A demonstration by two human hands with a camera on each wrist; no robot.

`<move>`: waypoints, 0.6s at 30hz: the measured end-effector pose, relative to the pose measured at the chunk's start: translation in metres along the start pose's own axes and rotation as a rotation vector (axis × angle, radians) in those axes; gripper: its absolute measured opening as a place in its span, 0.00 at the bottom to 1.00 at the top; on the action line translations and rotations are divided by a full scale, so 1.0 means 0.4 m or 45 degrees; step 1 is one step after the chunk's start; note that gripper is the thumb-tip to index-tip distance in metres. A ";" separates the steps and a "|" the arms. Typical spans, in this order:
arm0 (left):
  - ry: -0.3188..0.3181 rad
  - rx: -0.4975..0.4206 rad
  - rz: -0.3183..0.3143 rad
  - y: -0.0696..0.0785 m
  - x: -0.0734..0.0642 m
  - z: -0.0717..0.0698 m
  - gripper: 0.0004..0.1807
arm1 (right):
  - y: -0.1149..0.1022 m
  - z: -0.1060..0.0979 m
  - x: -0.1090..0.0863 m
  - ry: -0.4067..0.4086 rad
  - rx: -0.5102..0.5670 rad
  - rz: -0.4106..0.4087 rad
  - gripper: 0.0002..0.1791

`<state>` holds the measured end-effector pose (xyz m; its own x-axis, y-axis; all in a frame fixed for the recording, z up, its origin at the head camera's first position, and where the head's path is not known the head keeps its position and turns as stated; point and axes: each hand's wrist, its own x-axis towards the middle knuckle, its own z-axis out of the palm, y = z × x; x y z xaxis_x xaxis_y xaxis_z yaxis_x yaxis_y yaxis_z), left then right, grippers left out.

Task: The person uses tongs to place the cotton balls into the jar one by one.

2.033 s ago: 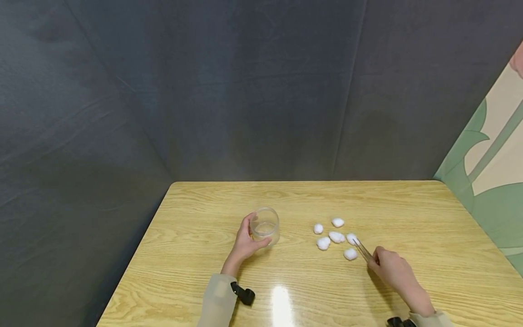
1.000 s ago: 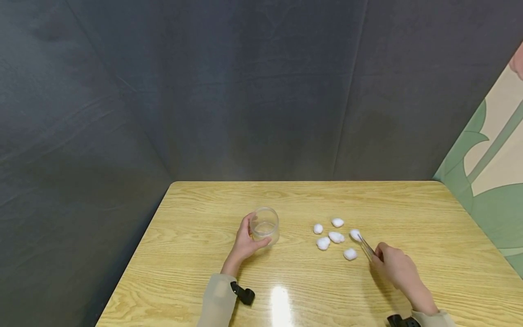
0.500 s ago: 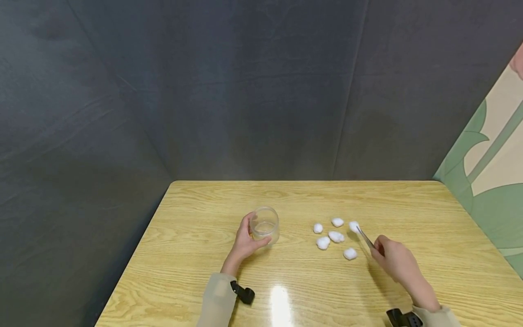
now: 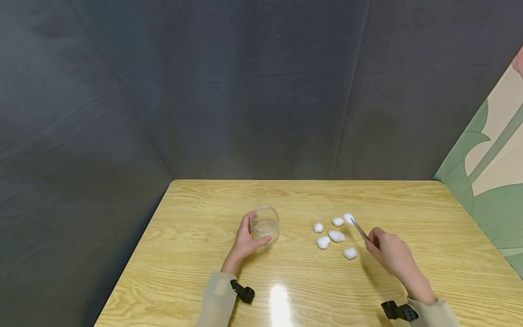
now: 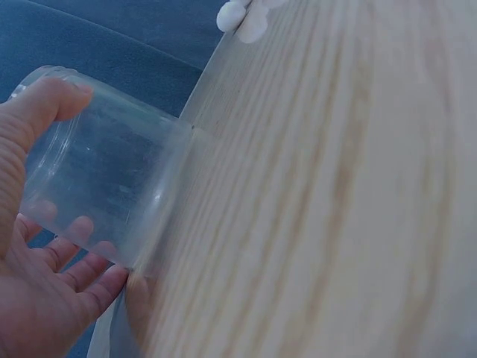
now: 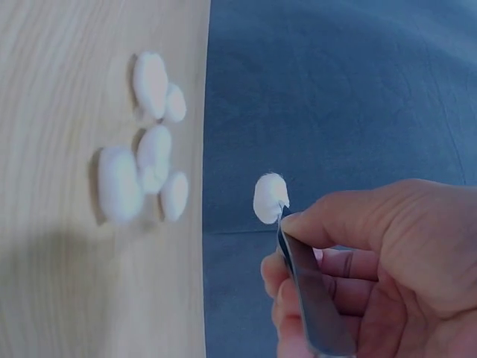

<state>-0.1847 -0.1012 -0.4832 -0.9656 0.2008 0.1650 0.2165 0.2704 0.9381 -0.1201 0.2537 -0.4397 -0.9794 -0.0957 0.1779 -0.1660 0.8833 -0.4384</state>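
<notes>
My left hand (image 4: 244,241) curls round a clear plastic jar (image 4: 265,225) that stands upright on the table, its top uncovered; the left wrist view shows the thumb on one side of the jar (image 5: 119,168) and the fingers on the other. In my right hand (image 4: 392,254) are metal tweezers (image 6: 309,291), pinched between thumb and fingers. Their tips grip one white cotton ball (image 6: 270,198), held up above the table. Several other cotton balls (image 4: 336,236) lie loosely grouped on the wood between my two hands.
The wooden table (image 4: 196,204) has a dark cloth (image 4: 253,91) hanging behind its far edge and along the left. A panel with painted leaves (image 4: 496,218) borders the right side. Each wrist carries a black strap with a camera (image 4: 243,292).
The tweezers closed on a cotton ball at the right of the group and lifted it off the table. My right hand moved up and slightly left with it. The left hand stayed put.
</notes>
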 end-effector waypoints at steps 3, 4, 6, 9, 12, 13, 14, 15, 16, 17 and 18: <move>-0.001 -0.007 -0.014 0.004 -0.001 0.001 0.45 | -0.010 -0.004 0.007 0.008 0.008 -0.015 0.08; -0.002 -0.009 -0.020 0.005 -0.001 0.001 0.45 | -0.014 -0.005 0.009 0.008 0.009 -0.016 0.08; 0.004 -0.014 -0.024 -0.008 0.002 0.003 0.45 | -0.021 -0.008 0.014 0.007 0.016 -0.022 0.08; 0.019 -0.011 -0.024 -0.046 0.014 0.009 0.46 | -0.033 -0.010 0.019 0.004 0.022 -0.020 0.08; 0.033 -0.002 -0.014 -0.090 0.025 0.015 0.47 | -0.042 -0.011 0.024 -0.002 0.033 -0.022 0.07; 0.032 -0.004 -0.018 -0.090 0.025 0.014 0.47 | -0.044 -0.011 0.025 -0.004 0.035 -0.021 0.07; 0.033 -0.001 -0.014 -0.097 0.027 0.014 0.47 | -0.046 -0.011 0.027 -0.003 0.036 -0.024 0.07; 0.032 0.003 -0.014 -0.098 0.026 0.014 0.47 | -0.048 -0.011 0.028 -0.002 0.039 -0.028 0.07; 0.032 0.000 -0.014 -0.098 0.026 0.014 0.47 | -0.050 -0.011 0.030 -0.001 0.041 -0.032 0.08; 0.031 -0.004 -0.013 -0.098 0.025 0.014 0.47 | -0.053 -0.011 0.032 0.001 0.041 -0.038 0.08; 0.031 -0.005 -0.008 -0.100 0.025 0.014 0.47 | -0.055 -0.011 0.034 0.005 0.041 -0.044 0.08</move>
<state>-0.2024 -0.1048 -0.5206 -0.9703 0.1758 0.1664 0.2098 0.2681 0.9403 -0.1293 0.2351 -0.4238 -0.9726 -0.1237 0.1968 -0.2031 0.8643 -0.4602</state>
